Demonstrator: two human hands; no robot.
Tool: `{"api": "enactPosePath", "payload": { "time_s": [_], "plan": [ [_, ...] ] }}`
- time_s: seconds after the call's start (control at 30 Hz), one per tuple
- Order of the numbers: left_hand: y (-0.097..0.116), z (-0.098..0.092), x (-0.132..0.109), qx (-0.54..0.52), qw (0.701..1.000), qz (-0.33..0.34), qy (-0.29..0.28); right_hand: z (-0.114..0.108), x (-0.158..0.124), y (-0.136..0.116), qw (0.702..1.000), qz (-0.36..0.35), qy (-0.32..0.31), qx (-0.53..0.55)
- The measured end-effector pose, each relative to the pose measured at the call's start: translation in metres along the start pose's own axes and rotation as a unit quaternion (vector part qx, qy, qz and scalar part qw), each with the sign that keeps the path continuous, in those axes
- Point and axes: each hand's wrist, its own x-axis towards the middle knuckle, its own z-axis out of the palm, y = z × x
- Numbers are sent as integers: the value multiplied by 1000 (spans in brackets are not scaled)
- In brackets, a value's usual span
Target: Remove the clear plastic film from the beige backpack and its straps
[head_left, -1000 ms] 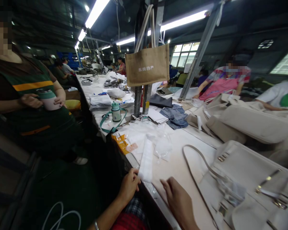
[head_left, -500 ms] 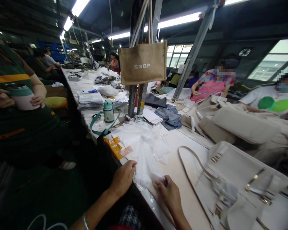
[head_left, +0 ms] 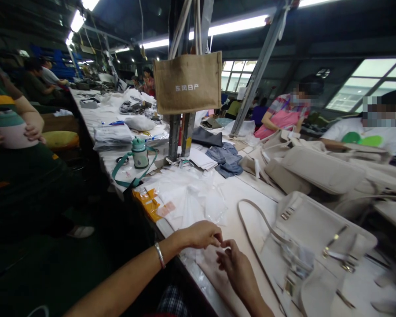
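Observation:
Over the near edge of the table, my left hand and my right hand meet almost fingertip to fingertip. The left fingers bend down in a pinch; the right fingers are curled in towards them. Anything thin between the fingertips is too small to make out. Just beyond lie clear and white plastic bags, spread in a loose layer. A beige handbag with gold-coloured buckles lies to the right of my hands, its strap looping towards them.
More beige bags are heaped at the right, near two co-workers. A brown tote hangs from a metal post. A teal bottle with a strap stands beyond the plastic. On the left, a person holds a large cup. Blue-grey cloth lies mid-table.
My left hand has moved right, from the table edge by the plastic bags to my right hand, and the fingertips now come together. The camera view has turned slightly to the right.

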Motion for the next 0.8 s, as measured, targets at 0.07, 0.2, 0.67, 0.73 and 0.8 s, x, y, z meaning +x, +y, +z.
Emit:
{"api": "enactPosePath", "payload": {
  "time_s": [0.07, 0.2, 0.67, 0.73, 0.8],
  "plan": [
    [-2, -2, 3, 2, 1000, 2, 6, -6, -2, -3, 999, 12, 10, 49],
    [-3, -9, 2, -11, 999, -11, 29, -11, -2, -7, 993, 30, 39, 109],
    [-1, -17, -12, -226, 971, -77, -8, 9, 19, -19, 993, 0, 47, 111],
    [-4, -19, -13, -231, 969, -82, 1, 13, 19, -22, 982, 29, 25, 186],
    [-5, -21, -15, -233, 968, -88, 8, 16, 17, -23, 974, 42, 15, 221]
  ]
}}
